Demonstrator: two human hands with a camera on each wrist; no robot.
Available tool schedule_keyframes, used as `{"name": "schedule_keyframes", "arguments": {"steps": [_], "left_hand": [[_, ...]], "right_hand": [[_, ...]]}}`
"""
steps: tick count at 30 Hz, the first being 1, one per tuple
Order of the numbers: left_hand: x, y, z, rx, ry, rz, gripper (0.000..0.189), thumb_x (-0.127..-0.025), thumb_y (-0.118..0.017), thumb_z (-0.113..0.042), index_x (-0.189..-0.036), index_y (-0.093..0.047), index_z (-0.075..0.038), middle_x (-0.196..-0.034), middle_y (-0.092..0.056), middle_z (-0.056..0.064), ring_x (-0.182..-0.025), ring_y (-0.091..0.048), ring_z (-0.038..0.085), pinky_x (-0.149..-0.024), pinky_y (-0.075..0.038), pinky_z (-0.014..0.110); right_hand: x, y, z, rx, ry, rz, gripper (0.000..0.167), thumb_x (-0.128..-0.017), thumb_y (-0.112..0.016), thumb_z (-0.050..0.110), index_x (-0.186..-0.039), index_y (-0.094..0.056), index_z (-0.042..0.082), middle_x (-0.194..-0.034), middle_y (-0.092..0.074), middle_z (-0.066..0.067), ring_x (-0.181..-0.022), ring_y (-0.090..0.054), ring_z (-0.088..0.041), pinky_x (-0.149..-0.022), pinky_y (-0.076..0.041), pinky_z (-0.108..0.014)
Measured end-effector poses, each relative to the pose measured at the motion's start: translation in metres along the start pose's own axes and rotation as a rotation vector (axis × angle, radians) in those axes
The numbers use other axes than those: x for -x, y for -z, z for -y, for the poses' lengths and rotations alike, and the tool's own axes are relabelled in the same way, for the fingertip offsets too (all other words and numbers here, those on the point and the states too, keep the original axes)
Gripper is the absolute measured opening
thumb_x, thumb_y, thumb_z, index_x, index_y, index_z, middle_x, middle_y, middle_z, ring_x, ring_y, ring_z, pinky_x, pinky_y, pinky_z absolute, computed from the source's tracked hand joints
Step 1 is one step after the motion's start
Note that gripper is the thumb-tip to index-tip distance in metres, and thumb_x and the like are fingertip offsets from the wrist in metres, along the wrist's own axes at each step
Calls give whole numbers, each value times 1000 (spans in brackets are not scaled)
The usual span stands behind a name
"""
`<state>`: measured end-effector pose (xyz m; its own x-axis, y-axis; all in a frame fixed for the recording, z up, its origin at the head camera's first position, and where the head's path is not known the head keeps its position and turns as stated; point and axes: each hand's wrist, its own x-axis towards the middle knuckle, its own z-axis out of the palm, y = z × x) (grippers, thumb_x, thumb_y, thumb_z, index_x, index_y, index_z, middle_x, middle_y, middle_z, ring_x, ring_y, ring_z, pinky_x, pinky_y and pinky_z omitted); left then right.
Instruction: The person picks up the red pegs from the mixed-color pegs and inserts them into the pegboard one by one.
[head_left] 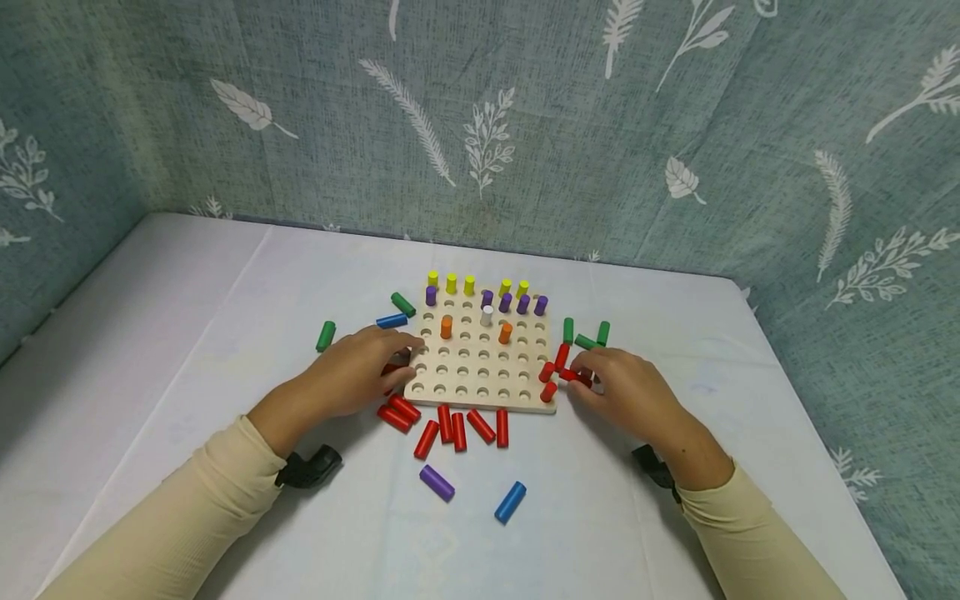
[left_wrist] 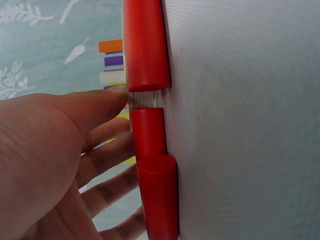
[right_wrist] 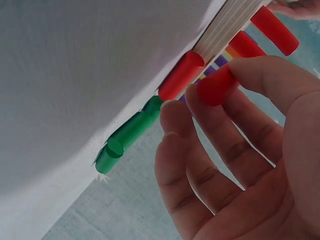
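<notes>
A pale wooden pegboard with rows of round holes lies on the table. My right hand is beside its right edge, pinching a red peg between thumb and fingertips. Two red pegs stand in the board's right column, close to that hand. My left hand rests at the board's left edge with relaxed fingers, the thumb and fingertips at the rim. In the left wrist view, loose red pegs lie just past those fingers. Part of the board's left side is hidden behind the left hand.
Yellow pegs, purple pegs, orange pegs and a white peg stand in the board. Several red pegs lie before it, with a purple peg and blue peg nearer. Green pegs lie on both sides.
</notes>
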<state>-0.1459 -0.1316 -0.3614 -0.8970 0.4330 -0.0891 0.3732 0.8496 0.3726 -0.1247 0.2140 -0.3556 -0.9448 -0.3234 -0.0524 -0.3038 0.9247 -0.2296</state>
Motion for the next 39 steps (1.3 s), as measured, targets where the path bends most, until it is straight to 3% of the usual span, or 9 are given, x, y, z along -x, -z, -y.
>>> {"name": "schedule_keyframes", "arguments": {"steps": [17, 27, 33, 39], "left_hand": [[2, 4, 1, -3, 9, 9, 49, -94, -71, -27, -138, -59, -9, -127, -67, 11, -121, -61, 29, -101, -51, 50], [4, 3, 2, 1, 16, 16, 49, -94, -71, -28, -138, -60, -10, -128, -67, 11, -122, -60, 29, -101, -51, 50], [2, 2, -1, 5, 5, 20, 48, -94, -70, -29, -138, -60, -10, -129, -67, 10, -122, -61, 28, -101, -52, 48], [2, 1, -2, 0, 8, 9, 49, -94, -71, -29, -138, -60, -10, -127, -68, 10, -121, -61, 29, -101, -52, 48]], "right_hand": [[-3, 1, 2, 1, 57, -67, 25, -89, -75, 23, -111, -72, 9, -87, -69, 1, -77, -58, -12, -69, -54, -29], [-3, -1, 4, -28, 48, -84, 37, -89, -74, 20, -125, -68, 13, -92, -71, -1, -78, -59, -13, -71, -55, -30], [2, 0, 4, -41, 63, -92, 35, -89, -73, 17, -125, -71, 15, -96, -71, -2, -74, -54, -13, -64, -48, -25], [-2, 8, 5, -57, 76, -113, 33, -91, -71, 17, -124, -69, 12, -95, -69, -2, -77, -56, -16, -66, -50, -26]]}}
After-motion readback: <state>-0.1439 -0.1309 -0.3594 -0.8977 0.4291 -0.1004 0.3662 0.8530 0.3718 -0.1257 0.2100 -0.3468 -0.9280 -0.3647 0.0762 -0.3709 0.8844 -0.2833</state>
